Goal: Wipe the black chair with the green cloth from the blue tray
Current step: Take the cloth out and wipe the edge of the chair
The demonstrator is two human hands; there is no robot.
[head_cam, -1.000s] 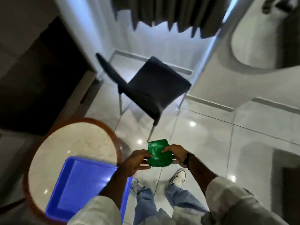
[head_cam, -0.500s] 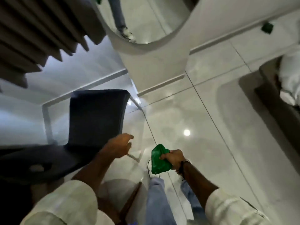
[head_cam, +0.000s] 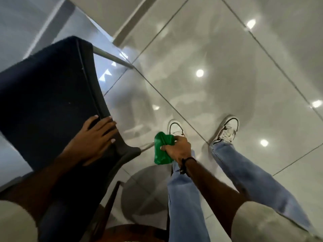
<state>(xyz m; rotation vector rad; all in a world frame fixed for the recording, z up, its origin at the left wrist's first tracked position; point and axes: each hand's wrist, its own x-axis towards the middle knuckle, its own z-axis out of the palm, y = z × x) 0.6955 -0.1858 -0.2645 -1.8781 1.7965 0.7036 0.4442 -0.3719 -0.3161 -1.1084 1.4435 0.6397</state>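
The black chair (head_cam: 47, 95) fills the left of the view, its dark seat seen from above with a chrome leg showing at its far side. My left hand (head_cam: 92, 138) lies on the seat's near right edge, fingers wrapped over the rim. My right hand (head_cam: 176, 149) hangs to the right of the chair, apart from it, with its fingers closed on the bunched green cloth (head_cam: 161, 151). The cloth does not touch the chair. The blue tray is out of view.
Glossy grey floor tiles (head_cam: 218, 58) spread to the right, with ceiling lights mirrored in them. My legs in blue jeans and white sneakers (head_cam: 226, 131) stand on the floor. The brown rim of the round table (head_cam: 132, 229) shows at the bottom edge. A wall base (head_cam: 132, 18) runs at top.
The view has swung down and closer to the chair. My left hand went from reaching in the air to gripping the seat edge. My right hand kept hold of the cloth.
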